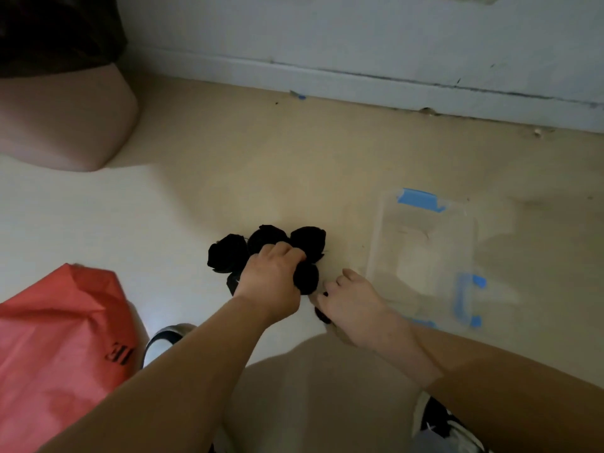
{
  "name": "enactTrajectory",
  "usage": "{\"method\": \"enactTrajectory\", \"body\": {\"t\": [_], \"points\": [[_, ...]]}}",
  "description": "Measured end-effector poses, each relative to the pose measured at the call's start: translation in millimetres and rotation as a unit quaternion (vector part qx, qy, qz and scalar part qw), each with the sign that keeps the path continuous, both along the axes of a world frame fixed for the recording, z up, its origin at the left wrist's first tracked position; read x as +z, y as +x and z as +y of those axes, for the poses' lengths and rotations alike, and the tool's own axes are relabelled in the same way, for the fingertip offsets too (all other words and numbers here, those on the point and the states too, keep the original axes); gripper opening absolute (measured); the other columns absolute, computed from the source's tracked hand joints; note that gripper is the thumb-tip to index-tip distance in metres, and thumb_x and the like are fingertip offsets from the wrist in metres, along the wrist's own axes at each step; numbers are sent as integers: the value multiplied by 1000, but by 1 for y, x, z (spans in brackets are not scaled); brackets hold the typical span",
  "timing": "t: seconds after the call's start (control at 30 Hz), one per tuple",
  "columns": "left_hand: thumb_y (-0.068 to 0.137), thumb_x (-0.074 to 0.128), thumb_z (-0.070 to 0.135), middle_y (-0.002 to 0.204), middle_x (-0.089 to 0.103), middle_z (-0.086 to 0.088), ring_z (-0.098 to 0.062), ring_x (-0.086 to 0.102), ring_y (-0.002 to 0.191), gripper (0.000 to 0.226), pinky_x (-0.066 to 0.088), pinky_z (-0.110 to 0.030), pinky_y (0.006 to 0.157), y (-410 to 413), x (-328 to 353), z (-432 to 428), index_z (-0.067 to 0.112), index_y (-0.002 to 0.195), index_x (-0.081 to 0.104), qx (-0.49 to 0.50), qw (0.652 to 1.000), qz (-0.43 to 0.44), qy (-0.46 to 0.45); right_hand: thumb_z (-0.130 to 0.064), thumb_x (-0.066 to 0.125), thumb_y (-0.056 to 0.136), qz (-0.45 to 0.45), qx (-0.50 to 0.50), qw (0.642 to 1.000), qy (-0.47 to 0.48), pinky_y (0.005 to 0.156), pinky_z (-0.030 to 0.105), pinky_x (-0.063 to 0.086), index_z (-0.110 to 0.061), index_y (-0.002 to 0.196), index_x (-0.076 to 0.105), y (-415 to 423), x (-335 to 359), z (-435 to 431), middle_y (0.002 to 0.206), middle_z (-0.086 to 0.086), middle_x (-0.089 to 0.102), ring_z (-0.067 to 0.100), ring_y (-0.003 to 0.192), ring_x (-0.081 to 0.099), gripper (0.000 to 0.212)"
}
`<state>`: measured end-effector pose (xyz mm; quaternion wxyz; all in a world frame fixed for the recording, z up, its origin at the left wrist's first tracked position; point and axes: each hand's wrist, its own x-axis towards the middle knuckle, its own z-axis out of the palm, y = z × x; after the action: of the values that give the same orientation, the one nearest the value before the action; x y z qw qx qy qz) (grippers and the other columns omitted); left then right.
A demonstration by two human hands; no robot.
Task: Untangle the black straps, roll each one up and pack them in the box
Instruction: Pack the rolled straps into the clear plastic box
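Left hand (273,279) grips one rolled strap (306,278) | right hand (353,305) alongside, grip unclear | I'd pinch it tight when lifting into box (425,256)

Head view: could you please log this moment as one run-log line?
left hand grips rolled strap | right hand beside it, grip unclear | other rolled straps on floor | clear box empty

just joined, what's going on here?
A person works low over the floor. Their left hand grips one of several rolled black straps clustered together. The right hand sits beside it over a black bit; its grip is unclear. The clear box, to the right, holds no straps yet.
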<state>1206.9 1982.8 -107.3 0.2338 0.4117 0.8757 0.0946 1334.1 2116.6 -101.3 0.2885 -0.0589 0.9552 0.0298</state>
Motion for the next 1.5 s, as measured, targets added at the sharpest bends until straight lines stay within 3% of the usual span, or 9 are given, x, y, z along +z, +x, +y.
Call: {"method": "enactTrajectory", "body": {"t": [0.1,0.2,0.5,0.67,0.9,1.07,1.27,1.4,1.5], "points": [[87,61,33,131,53,1,-26,46,128,46,36,-38,111,2,-1,10,26,132,57,-14,999,6,-46,-28,72,80,101,-84,984,-117,82,44,54,-15,123,62,-1,6,4,105,10,64,35,89,66,46],[77,54,39,110,59,0,-29,53,111,40,39,-41,95,-1,-3,10,22,112,60,16,999,47,-16,-38,71,71,186,-175,948,-190,68,33,41,-22,110,63,-2,34,16,96,2,60,31,82,62,43],[90,49,56,91,61,3,-25,55,95,47,38,-40,87,24,-1,39,22,123,45,-12,990,58,-130,-47,72,86,126,-385,909,-94,90,41,53,-28,130,56,14,67,121,123,1,60,29,109,63,51],[100,45,36,91,59,0,-24,55,72,33,45,-37,72,36,-8,53,23,130,41,23,996,21,-87,-48,62,98,48,-338,939,28,126,56,20,-30,142,46,24,31,164,136,2,56,28,123,61,50],[104,42,19,132,54,-12,-34,63,101,48,55,-37,82,36,-33,48,28,149,56,86,993,-74,-40,-37,56,106,-9,-323,945,57,117,81,11,-30,144,45,19,0,192,140,0,53,29,130,54,40],[100,52,32,141,50,-7,-33,57,124,52,54,-40,99,47,-28,43,29,152,51,58,992,-102,-36,-45,55,104,38,-332,940,68,117,68,22,-38,138,50,23,-16,189,134,-6,58,24,119,58,35],[89,63,40,104,61,0,-26,65,93,39,55,-35,75,52,4,55,31,127,62,78,996,-31,5,-53,55,100,36,-322,944,59,104,54,27,-42,137,49,37,-13,181,132,-8,59,23,116,60,39],[84,64,36,111,58,5,-19,59,91,40,48,-32,76,52,49,93,28,123,60,117,972,-29,202,-56,57,97,55,-306,950,42,113,58,19,-44,147,45,51,-13,168,139,-9,58,22,121,61,53],[86,73,31,116,58,4,-17,62,94,49,48,-30,78,55,60,121,27,133,59,71,971,-64,219,-54,62,92,58,-310,948,32,120,59,14,-36,153,43,57,-13,168,142,-10,57,19,123,62,66]]}}
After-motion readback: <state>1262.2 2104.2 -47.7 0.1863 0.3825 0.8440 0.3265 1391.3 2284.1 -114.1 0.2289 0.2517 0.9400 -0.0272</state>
